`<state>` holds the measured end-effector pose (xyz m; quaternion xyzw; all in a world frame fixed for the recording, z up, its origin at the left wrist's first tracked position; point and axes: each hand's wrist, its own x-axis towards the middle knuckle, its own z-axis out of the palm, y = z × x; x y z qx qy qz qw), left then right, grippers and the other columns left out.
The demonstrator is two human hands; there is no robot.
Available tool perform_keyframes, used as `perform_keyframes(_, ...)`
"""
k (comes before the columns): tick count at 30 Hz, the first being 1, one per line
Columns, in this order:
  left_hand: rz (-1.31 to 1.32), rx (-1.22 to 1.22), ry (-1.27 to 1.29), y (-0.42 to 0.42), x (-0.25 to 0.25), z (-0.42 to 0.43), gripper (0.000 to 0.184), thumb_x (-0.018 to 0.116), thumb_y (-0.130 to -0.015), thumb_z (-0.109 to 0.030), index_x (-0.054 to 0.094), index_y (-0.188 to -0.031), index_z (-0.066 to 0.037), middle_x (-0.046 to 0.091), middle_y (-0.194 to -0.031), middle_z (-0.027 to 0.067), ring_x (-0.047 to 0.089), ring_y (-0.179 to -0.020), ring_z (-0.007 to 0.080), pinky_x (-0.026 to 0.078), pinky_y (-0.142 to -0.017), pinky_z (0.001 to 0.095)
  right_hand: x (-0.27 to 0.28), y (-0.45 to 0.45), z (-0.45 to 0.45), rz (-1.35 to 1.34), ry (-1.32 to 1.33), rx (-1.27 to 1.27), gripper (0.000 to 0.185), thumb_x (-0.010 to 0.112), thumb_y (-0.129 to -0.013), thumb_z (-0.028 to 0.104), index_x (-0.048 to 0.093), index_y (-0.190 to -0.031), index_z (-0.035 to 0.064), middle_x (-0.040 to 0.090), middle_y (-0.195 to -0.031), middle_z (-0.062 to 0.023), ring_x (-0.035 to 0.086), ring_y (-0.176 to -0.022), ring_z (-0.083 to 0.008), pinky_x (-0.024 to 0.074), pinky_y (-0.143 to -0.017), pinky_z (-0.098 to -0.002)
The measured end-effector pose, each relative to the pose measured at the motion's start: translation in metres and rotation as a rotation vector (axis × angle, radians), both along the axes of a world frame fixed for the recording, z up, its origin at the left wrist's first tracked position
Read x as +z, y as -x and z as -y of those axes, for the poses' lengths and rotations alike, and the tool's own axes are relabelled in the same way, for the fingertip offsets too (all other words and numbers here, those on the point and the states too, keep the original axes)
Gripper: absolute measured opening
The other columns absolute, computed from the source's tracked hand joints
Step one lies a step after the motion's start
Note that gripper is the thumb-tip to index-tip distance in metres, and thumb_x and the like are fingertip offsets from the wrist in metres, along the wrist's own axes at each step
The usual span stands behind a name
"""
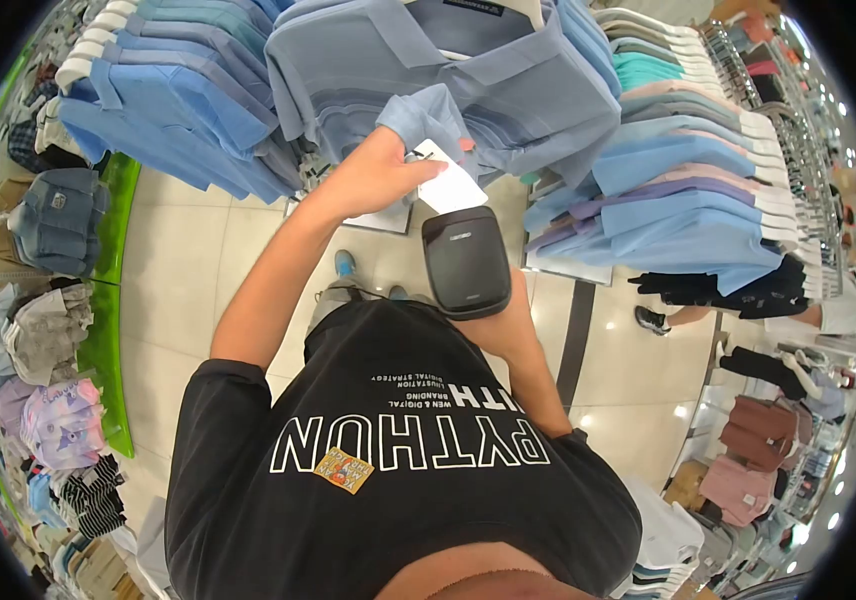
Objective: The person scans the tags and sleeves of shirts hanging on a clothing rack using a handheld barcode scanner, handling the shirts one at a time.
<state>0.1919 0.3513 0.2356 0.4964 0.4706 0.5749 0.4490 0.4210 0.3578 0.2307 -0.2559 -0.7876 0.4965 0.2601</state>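
My left hand [385, 178] is closed on a white price tag [453, 185], with the thumb pressed on its face. Bunched blue-grey cloth [426, 112] of the shirt covers part of the fingers. That collared shirt [378, 60] hangs on a white hanger at the front of a rack. My right hand [496, 325] grips a black handheld scanner [466, 262] from below, its fingers mostly hidden behind the device. The scanner's upper edge is right at the lower end of the tag; whether they touch I cannot tell.
Blue shirts [183, 120] hang close on the left, and more blue and lilac shirts [668, 210] hang on the right. A green shelf edge [108, 350] with folded clothes runs down the left. Another person's shoe [652, 319] shows beyond the right rack.
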Motion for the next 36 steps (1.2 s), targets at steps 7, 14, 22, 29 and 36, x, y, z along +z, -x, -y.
perform_keyframes(7, -0.004, -0.031, 0.06, 0.018, -0.006, 0.009, 0.044, 0.057, -0.081, 0.004, 0.042, -0.123, 0.002, 0.06, -0.12, 0.0168, 0.059, -0.107, 0.0197, 0.047, -0.093, 0.0337, 0.005, 0.023, 0.025, 0.11, -0.028, 0.008, 0.025, 0.075, -0.064, 0.012, 0.063, -0.084, 0.0036, 0.064, -0.078, -0.0144, 0.063, -0.071, -0.0353, 0.0501, -0.064, -0.0381)
perform_keyframes(14, 0.121, -0.126, 0.122, 0.053, -0.013, 0.022, 0.056, 0.058, -0.081, -0.002, 0.039, -0.133, 0.0, 0.062, -0.116, 0.0115, 0.062, -0.099, 0.0187, 0.048, -0.087, 0.0332, 0.008, 0.063, 0.055, 0.172, -0.075, -0.097, 0.025, 0.075, -0.065, 0.011, 0.062, -0.083, 0.0015, 0.064, -0.077, -0.016, 0.062, -0.069, -0.0337, 0.0497, -0.063, -0.0367)
perform_keyframes(22, -0.46, -0.086, 0.05, 0.063, -0.165, 0.02, 0.043, 0.07, -0.08, -0.022, 0.051, -0.115, -0.004, 0.057, -0.109, 0.0142, 0.052, -0.106, 0.0262, 0.041, -0.091, 0.0389, -0.052, 0.07, 0.062, -0.196, -0.031, -0.318, 0.054, 0.07, -0.082, 0.034, 0.05, -0.118, -0.0017, 0.054, -0.117, -0.0124, 0.06, -0.086, -0.0167, 0.0504, -0.071, -0.0302)
perform_keyframes(29, -0.789, -0.017, 0.177, 0.099, -0.214, 0.088, 0.072, 0.069, -0.078, -0.037, 0.039, -0.136, -0.007, 0.038, -0.138, 0.026, 0.038, -0.127, 0.0435, 0.033, -0.104, 0.0492, -0.026, 0.097, 0.047, -0.895, 0.252, -0.427, 0.078, 0.06, -0.088, 0.046, 0.022, -0.146, 0.0113, 0.047, -0.123, -0.0102, 0.057, -0.074, -0.0146, 0.0476, -0.071, -0.0308)
perform_keyframes(36, -0.627, 0.068, -0.026, 0.162, -0.092, 0.08, 0.06, 0.072, -0.079, -0.03, 0.048, -0.129, -0.006, 0.047, -0.133, 0.0204, 0.044, -0.125, 0.0337, 0.034, -0.104, 0.0421, -0.007, 0.12, 0.02, -0.949, 0.577, -0.394, 0.053, 0.051, -0.079, 0.019, 0.041, -0.13, 0.0084, 0.055, -0.099, -0.0086, 0.053, -0.065, -0.0167, 0.0445, -0.067, -0.0328)
